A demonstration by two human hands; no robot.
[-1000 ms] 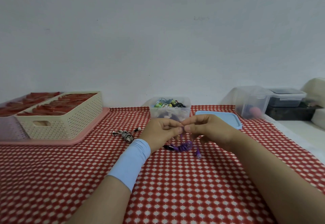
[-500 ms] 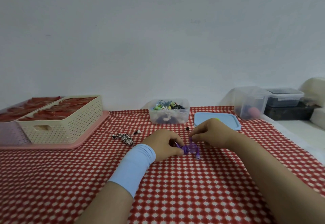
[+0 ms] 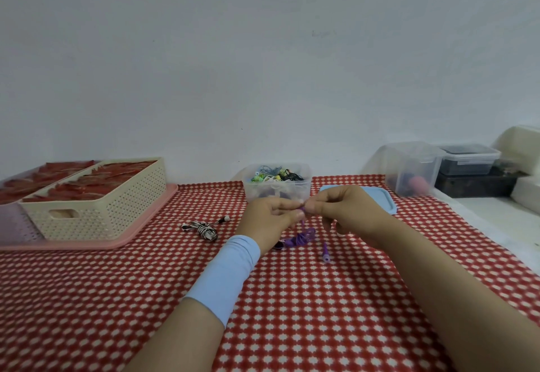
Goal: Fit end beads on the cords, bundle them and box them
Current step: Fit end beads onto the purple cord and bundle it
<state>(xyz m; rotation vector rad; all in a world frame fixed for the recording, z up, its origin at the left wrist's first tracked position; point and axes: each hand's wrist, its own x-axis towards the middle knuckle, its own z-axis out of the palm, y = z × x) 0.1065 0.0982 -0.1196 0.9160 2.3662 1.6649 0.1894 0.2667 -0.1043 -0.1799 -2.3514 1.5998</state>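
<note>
Pinching the purple cord (image 3: 301,237), left hand (image 3: 271,216) and right hand (image 3: 347,211), raised off the tablecloth (image 3: 292,298) again.

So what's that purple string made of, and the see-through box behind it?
The purple cord looks like woven fabric or nylon: matt and limp, bunching in soft loops on the tablecloth. The clear box looks like plastic: smooth, slightly cloudy walls that show the coloured bits inside.

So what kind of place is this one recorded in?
Probably a home craft table, not a factory: a red checked tablecloth, a clear tub of coloured cords, and a cream basket on a pink tray.
</note>
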